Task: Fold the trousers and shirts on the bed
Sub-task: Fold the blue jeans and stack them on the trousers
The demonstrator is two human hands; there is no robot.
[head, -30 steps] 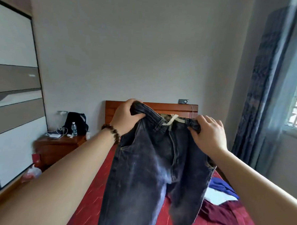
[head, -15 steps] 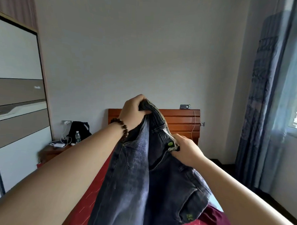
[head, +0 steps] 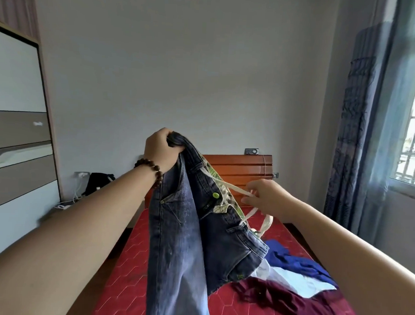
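Left arm stretched forward and up, left hand (head: 159,152) fisted round waistband end of dark jeans (head: 182,230), beaded bracelet (head: 151,170) on wrist. Jeans hang in air above red bed (head: 135,268), waistband slanting down to right, legs dropping out of frame. Right arm extended lower, right hand (head: 263,199) beside open fly, fingertips pinching pale drawstring (head: 236,189). Blue shirt (head: 297,263), white shirt (head: 298,282), maroon garment (head: 278,301) crumpled on bed below right arm.

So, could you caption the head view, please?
Left hand holds jeans aloft; right hand pinches their drawstring.
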